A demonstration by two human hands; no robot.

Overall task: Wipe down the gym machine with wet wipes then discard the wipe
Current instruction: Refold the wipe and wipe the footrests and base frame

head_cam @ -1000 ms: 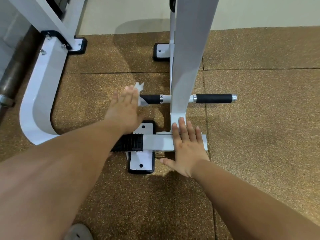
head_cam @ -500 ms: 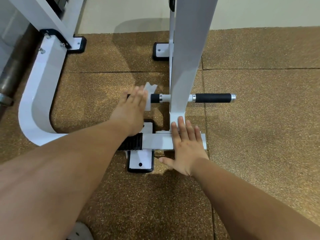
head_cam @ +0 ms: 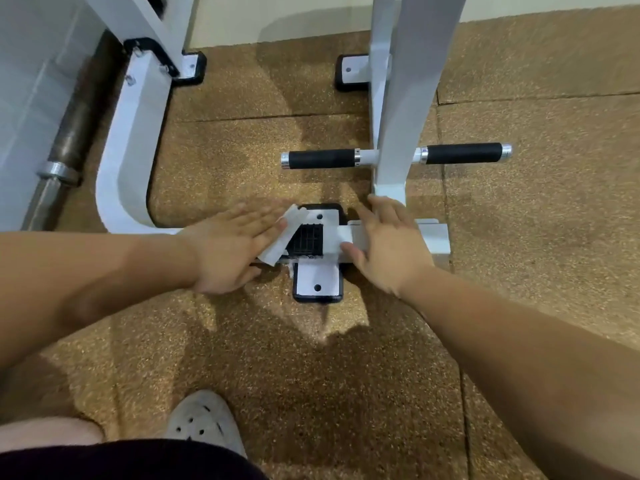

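Left hand flat, fingers straight, pressed wet wipe on base bar; right hand flat, fingers relaxed, braced bar. I feared ribbed black cap snagging it loose.

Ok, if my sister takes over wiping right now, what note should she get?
Left hand: flat, pressing the wet wipe onto the machine's base bar, beside its black ribbed pad.
Right hand: flat on the same bar.
Done: wiping is under way at the base.
To do: probably the rest of the frame, then discard the wipe; no bin in view.
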